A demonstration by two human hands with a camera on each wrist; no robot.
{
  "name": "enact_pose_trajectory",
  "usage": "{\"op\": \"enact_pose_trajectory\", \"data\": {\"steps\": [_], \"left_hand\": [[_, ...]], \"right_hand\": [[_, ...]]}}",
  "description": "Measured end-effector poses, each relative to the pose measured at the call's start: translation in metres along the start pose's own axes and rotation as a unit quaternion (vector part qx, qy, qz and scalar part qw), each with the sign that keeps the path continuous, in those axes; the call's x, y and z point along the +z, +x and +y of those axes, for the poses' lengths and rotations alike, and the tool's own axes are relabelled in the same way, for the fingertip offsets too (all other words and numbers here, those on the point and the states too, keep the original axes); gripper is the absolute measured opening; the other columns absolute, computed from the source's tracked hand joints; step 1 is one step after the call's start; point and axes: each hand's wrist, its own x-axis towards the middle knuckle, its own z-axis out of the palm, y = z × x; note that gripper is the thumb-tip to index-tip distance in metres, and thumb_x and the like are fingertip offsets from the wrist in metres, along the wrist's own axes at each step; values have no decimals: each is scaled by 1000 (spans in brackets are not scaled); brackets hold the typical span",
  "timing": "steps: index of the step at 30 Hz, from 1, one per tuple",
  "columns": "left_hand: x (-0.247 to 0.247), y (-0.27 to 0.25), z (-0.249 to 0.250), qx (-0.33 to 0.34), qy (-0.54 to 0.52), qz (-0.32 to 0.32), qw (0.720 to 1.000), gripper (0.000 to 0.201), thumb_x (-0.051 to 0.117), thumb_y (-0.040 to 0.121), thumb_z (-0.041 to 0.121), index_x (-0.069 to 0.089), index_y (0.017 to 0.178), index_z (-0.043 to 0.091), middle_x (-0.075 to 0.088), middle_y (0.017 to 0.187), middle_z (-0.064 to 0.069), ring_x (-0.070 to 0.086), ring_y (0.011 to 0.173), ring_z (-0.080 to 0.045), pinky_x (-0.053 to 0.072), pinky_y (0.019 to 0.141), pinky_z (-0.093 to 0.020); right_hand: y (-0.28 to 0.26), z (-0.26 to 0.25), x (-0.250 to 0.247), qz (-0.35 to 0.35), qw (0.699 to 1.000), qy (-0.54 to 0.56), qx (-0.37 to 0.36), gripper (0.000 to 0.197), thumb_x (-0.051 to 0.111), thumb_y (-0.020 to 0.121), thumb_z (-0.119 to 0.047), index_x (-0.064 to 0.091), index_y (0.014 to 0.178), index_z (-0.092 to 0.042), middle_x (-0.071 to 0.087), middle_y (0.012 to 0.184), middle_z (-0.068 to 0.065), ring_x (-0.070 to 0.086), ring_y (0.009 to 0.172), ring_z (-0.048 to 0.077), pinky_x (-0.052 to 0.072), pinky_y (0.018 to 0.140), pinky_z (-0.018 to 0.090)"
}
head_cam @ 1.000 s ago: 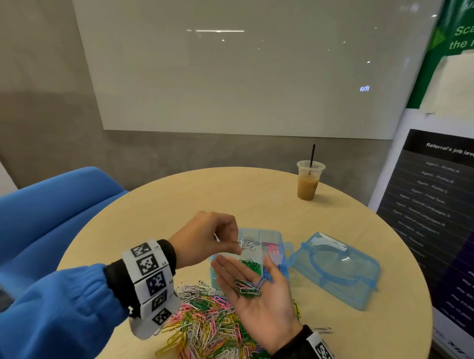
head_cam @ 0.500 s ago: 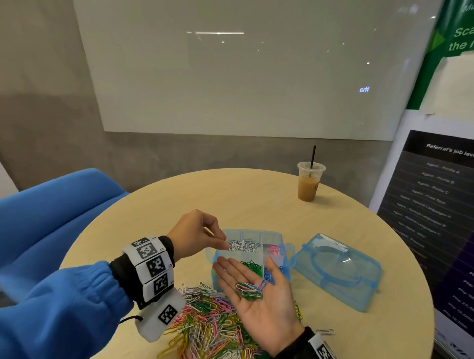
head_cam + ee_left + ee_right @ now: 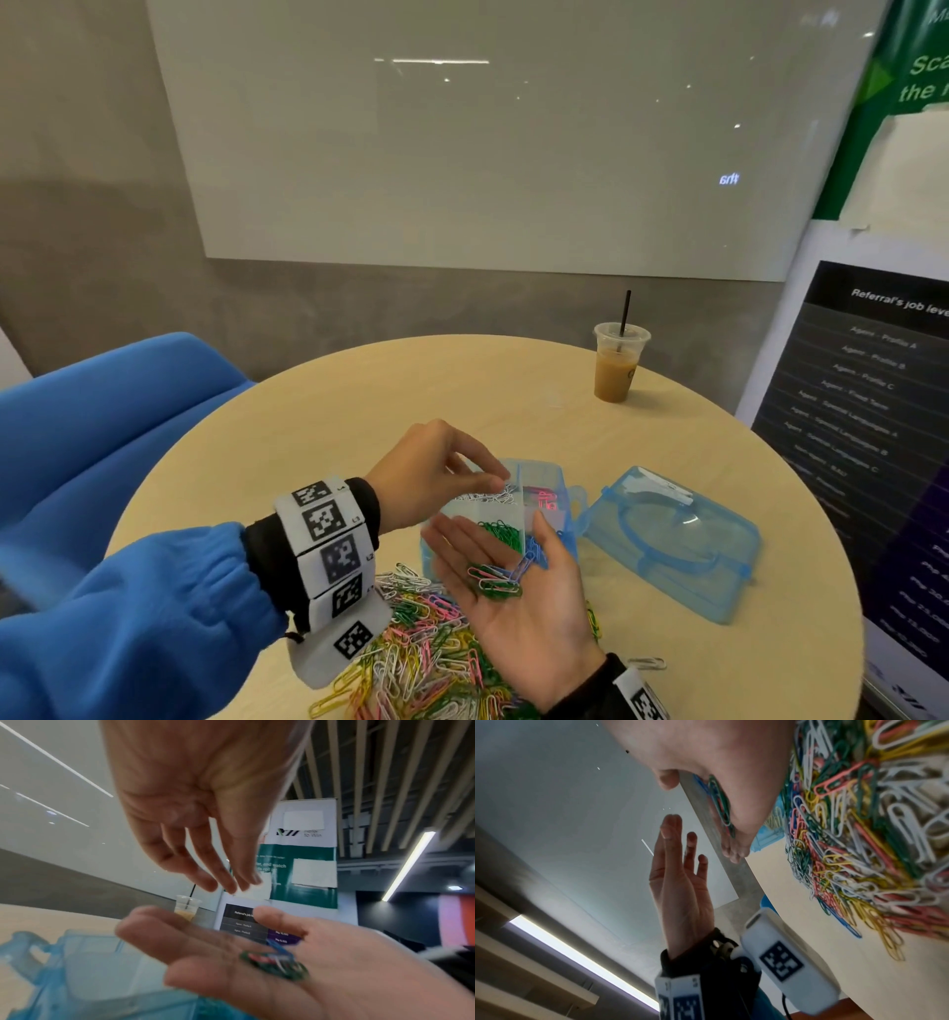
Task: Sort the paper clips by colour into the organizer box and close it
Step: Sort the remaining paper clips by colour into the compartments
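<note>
Here, spreading across the round pale wooden table: a loose heap of multicoloured paper clips, lying just before the translucent blue plastic organizer box, standing open beside its detached blue lid. Hovering over the box, left hand, fingers straightened, gripping nothing. Lying palm-up, flat, right hand, cradling a few green, blue and white clips.
</note>
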Motion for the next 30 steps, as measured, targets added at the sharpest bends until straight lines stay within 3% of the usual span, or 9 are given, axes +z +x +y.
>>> {"op": "enact_pose_trajectory", "data": {"steps": [5, 7, 12, 15, 19, 22, 24, 26, 30], "left_hand": [[12, -18, 4, 46, 95, -119, 987, 24, 69, 86, 41, 72, 108, 33, 61, 110, 13, 56, 93, -3, 49, 81, -27], [19, -20, 3, 45, 91, -136, 985, 29, 70, 85, 44, 71, 111, 32, 60, 110, 13, 56, 95, -5, 49, 84, -31], [30, -21, 2, 37, 1, -135, 990, 14, 75, 84, 30, 76, 94, 20, 68, 85, 16, 63, 80, -8, 52, 76, -27], [25, -9, 7, 36, -35, -91, 995, 10, 75, 85, 25, 75, 89, 16, 72, 85, 7, 63, 73, -6, 51, 69, -18], [19, 14, 17, 38, -52, -28, 998, 10, 73, 85, 25, 78, 90, 17, 73, 81, 5, 60, 64, 4, 44, 62, -10], [21, 22, 21, 21, -26, -69, 997, 19, 69, 89, 27, 77, 103, 18, 73, 86, 8, 65, 72, 1, 46, 65, -8], [21, 20, 19, 20, -4, -90, 996, 23, 65, 92, 30, 76, 108, 19, 75, 97, 2, 68, 83, -9, 51, 71, -13], [17, 13, 16, 24, 17, -90, 996, 23, 64, 92, 32, 76, 108, 21, 75, 102, 3, 69, 86, -7, 54, 77, -20], [6, -5, 3, 9, 81, -134, 988, 19, 68, 90, 31, 74, 107, 27, 68, 94, 11, 64, 77, 2, 54, 67, -17]], "right_hand": [[-2, 2, 0, 9, 1000, 3, -12, 73, 53, 90, -56, 62, 118, 11, 61, 111, 22, 60, 107, 41, 47, 100, 52], [-2, 3, 0, -2, 1000, -9, -6, 73, 52, 91, -56, 61, 120, 10, 61, 122, 26, 59, 114, 40, 45, 103, 51], [-5, 5, 6, -15, 1000, -7, -5, 73, 45, 92, -58, 61, 122, 6, 62, 124, 27, 60, 116, 40, 45, 102, 50], [-2, 4, 3, -5, 1000, -11, 3, 81, 42, 91, -63, 60, 123, 10, 61, 124, 26, 54, 123, 40, 37, 111, 50], [-1, 2, 1, 10, 999, -32, 17, 89, 38, 90, -67, 54, 124, 13, 63, 118, 31, 66, 103, 43, 46, 103, 49], [2, 3, -1, 13, 999, -36, 14, 92, 37, 90, -69, 52, 126, 14, 64, 117, 31, 69, 98, 41, 51, 90, 50], [3, 3, -2, 18, 999, -26, 13, 89, 39, 90, -68, 49, 130, 11, 62, 120, 32, 65, 106, 44, 49, 98, 50], [2, 1, -2, 19, 1000, -12, 9, 86, 41, 89, -67, 50, 128, 9, 61, 121, 32, 60, 113, 45, 41, 108, 49], [2, 3, -2, 6, 1000, 6, -7, 86, 45, 88, -66, 60, 119, 13, 60, 123, 28, 57, 116, 41, 38, 110, 51]]}}
